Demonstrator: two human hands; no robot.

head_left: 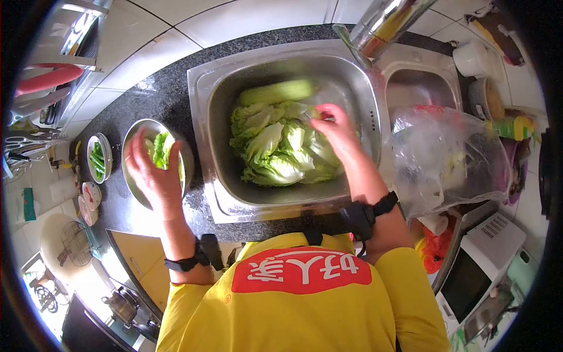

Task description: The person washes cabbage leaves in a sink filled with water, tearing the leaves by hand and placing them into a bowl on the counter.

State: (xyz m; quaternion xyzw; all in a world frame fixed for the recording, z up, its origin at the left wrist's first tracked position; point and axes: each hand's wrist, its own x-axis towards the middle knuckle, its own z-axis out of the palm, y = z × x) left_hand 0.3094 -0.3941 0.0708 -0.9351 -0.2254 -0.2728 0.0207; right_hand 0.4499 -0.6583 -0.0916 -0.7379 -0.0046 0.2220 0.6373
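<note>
My left hand point(153, 176) is over a metal bowl point(136, 196) on the counter, its fingers spread. Green lettuce pieces point(161, 149) lie in the bowl under and beside the fingers. In the large sink basin, my right hand point(337, 126) has thumb and fingers pinched at the edge of a lettuce leaf point(308, 114), slightly blurred. A pile of lettuce leaves point(278, 149) fills the middle of the basin. Behind the pile lies a long pale-green vegetable point(277, 92), its kind unclear.
The metal sink point(205, 170) has a smaller basin point(419, 88) on the right, with a clear plastic bag point(448, 161) in front. A faucet point(381, 29) hangs over the back edge. Stacked plates with green pods point(98, 158) stand left of the bowl. A white microwave point(484, 267) sits lower right.
</note>
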